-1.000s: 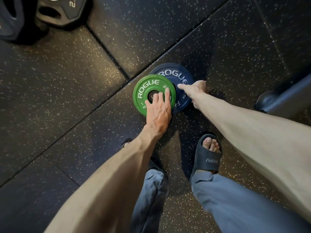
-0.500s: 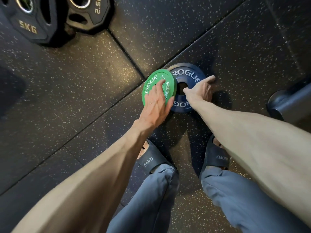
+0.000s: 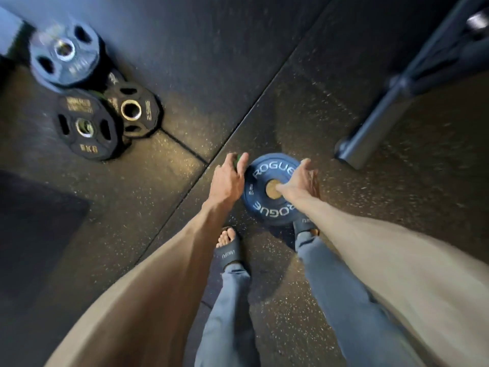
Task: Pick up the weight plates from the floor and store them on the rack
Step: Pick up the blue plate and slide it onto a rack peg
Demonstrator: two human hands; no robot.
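My left hand [image 3: 227,178] grips the small green plate [image 3: 239,158], held edge-on so that only a sliver of green shows past my fingers. My right hand [image 3: 304,181] holds the blue ROGUE plate [image 3: 267,207], with the fingers round its right rim and the thumb by the centre hole. The blue plate is off the floor, tilted toward me, and its lower edge covers part of my right sandal. The two plates are side by side and nearly touching.
Three black plates [image 3: 84,125] lie at the upper left, one marked 5KG. A grey metal bar [image 3: 370,128] slants across the floor at the right. A dark mat [image 3: 34,207] lies at the left. My sandalled feet [image 3: 227,250] stand just below the plates.
Both plates have come up off the floor. The green one turned edge-on in my left hand and the blue one rose in my right. The view pulled back, showing more black plates.
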